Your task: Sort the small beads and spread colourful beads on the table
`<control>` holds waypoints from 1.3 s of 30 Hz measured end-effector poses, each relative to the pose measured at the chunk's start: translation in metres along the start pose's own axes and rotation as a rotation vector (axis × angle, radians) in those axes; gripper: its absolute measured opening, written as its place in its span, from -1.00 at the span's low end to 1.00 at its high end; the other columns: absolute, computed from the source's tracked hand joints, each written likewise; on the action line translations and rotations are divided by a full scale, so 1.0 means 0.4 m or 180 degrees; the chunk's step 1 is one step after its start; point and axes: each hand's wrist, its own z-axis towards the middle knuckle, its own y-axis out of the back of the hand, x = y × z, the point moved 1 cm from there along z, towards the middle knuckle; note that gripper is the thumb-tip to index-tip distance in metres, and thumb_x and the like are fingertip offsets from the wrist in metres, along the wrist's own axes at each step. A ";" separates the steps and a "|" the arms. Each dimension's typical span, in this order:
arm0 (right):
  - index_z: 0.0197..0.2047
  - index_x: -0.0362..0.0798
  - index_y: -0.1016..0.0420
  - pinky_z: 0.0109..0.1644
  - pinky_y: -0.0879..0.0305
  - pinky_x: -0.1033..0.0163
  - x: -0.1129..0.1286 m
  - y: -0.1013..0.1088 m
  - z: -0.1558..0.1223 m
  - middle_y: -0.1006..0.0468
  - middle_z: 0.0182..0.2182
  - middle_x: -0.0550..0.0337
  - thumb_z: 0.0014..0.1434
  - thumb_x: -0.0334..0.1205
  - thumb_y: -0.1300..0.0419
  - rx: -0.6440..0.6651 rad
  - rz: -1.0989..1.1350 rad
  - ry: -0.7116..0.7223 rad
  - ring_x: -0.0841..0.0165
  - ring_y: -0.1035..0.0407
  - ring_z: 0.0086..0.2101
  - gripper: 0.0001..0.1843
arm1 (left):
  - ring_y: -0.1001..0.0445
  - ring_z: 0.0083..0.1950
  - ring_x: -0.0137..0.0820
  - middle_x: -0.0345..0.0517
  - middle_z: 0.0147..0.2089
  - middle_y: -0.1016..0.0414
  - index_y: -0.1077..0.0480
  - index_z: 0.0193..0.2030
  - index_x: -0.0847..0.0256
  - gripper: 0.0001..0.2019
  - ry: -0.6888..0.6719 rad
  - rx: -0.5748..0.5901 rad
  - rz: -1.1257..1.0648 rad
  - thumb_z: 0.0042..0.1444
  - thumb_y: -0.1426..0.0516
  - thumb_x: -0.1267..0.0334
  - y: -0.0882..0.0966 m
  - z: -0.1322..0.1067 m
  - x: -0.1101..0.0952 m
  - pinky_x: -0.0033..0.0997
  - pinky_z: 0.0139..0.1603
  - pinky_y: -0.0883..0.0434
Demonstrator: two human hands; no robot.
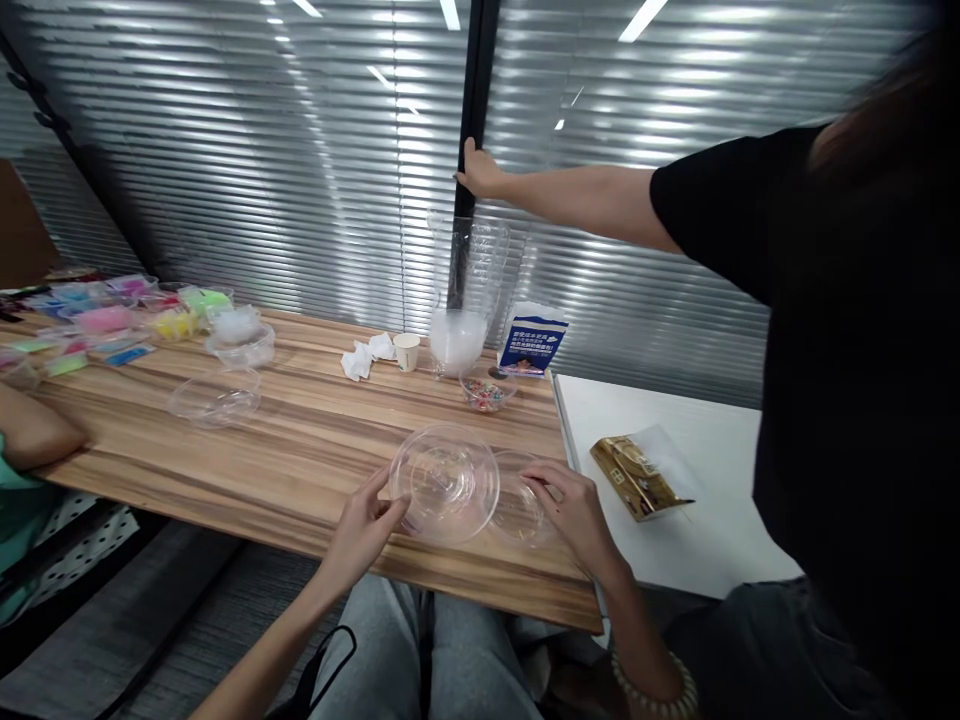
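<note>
A clear plastic bowl (444, 490) is in front of me, near the table's front edge. My left hand (369, 522) grips its left rim, thumb over the edge and fingers behind. Just right of the bowl is a shallow clear plastic lid or dish (516, 515), partly overlapped by the bowl's rim. My right hand (574, 505), with a beaded bracelet on the wrist, has its fingers closed at this piece's right rim. Beyond the bowl stands a small clear bowl of colourful beads (485, 394).
Behind are a paper cup (406, 352), crumpled tissues (366, 356), stacked clear cups (469, 290) and a blue packet (532, 343). Colourful tubs (105, 319) crowd the left. A gold packet (637, 478) lies on the white table. At right, a person's arm (592, 195) reaches across to the window frame.
</note>
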 end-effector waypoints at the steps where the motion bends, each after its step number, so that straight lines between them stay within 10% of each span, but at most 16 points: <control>1: -0.29 -0.06 -0.51 -0.18 -0.41 0.21 -0.001 -0.002 -0.002 -0.58 -0.30 0.08 0.28 -0.26 -0.06 -0.0006 0.0010 0.0006 0.27 -0.48 -0.25 -0.79 | -0.51 -0.49 -0.39 0.01 -0.17 -0.56 -0.24 0.26 0.32 -0.31 0.0008 0.0006 -0.0012 0.01 -0.20 0.05 0.000 0.000 0.002 -0.30 -0.37 -0.54; 20: -0.28 -0.05 -0.51 -0.23 -0.41 0.19 -0.009 -0.006 -0.024 -0.60 -0.33 0.11 0.24 -0.21 -0.11 0.0032 -0.0018 -0.0497 0.24 -0.51 -0.32 -0.83 | -0.50 -0.48 -0.37 -0.11 -0.36 -0.57 -0.19 0.30 0.35 -0.27 0.0224 -0.0042 -0.0056 0.02 -0.21 0.04 0.006 -0.011 0.011 -0.29 -0.33 -0.52; 39: -0.21 -0.06 -0.57 -0.19 -0.47 0.12 -0.025 -0.012 -0.043 -0.63 -0.27 0.07 0.25 -0.14 -0.12 -0.0089 0.0060 -0.0563 0.21 -0.53 -0.30 -0.75 | -0.48 -0.45 -0.40 0.05 -0.08 -0.55 -0.27 0.25 0.29 -0.30 0.0173 -0.0184 -0.0046 -0.02 -0.23 0.02 0.009 -0.012 0.008 -0.29 -0.35 -0.52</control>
